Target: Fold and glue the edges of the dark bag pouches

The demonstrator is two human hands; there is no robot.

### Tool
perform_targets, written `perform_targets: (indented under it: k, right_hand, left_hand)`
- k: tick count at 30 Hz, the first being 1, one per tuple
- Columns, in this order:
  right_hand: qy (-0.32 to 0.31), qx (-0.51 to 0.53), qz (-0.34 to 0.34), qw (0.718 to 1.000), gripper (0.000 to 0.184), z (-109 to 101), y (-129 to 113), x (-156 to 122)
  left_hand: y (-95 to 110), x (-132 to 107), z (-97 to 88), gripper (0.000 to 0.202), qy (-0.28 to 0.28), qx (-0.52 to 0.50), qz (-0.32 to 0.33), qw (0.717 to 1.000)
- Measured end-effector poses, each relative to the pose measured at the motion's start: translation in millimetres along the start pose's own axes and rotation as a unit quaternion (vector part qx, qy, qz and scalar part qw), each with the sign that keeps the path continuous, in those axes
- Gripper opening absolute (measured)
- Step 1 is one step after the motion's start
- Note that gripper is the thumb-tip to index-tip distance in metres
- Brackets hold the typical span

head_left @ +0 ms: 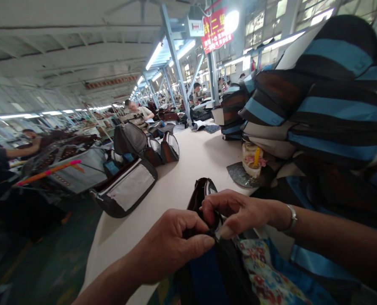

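Bag (pixel 207 271): near, centre, by the table (pixel 194 156); our left hand (pixel 172 241) and right hand (pixel 242 212) pinch its rim, seemingly to keep it taut; bag stack (pixel 334 110): right, probably for reach.

a red banner (pixel 218 30) carries large yellow chinese characters, the middle one legible as 二; its smaller lines are too blurred to read. just left of the banner, a white box (pixel 196 26) bears an illegible marking. right of the banner, a black-and-blue bag (pixel 336 53) shows a small u-like mark.
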State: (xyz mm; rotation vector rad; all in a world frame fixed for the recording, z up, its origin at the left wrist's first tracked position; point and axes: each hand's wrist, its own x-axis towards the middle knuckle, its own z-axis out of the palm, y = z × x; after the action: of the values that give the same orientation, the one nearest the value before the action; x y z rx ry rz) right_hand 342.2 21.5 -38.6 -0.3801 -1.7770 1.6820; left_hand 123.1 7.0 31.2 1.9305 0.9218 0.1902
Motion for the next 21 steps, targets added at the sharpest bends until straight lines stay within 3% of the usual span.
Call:
perform_targets:
  k: [4, 12, 16, 19, 21]
  right_hand:
    - [0.027, -0.093, -0.009, 0.995, 0.036, 0, -3, 0]
    - [0.056, -0.110, 0.055, 0.991, 0.015, 8, -5, -3]
    - [0.071, -0.206, -0.086, 0.972, 0.006, 12, -2, -4]
    - [0.060, -0.329, -0.190, 0.923, 0.006, 14, -4, -6]
    - [0.046, -0.433, -0.205, 0.877, 0.010, 15, -6, -8]
  left_hand:
    - [0, 2, 3.4, 0.014, 0.027, 0.014, -0.005, 1.000]
    - [-2, 0, 18.0, 0.014, 0.099, 0.048, 0.007, 0.994]
    - [-5, -3, 20.7, 0.016, 0.132, 0.086, 0.034, 0.987]
    - [-7, -5, 21.6, 0.018, 0.147, 0.120, 0.063, 0.980]
    - [-9, -4, 21.7, 0.019, 0.151, 0.145, 0.076, 0.975]
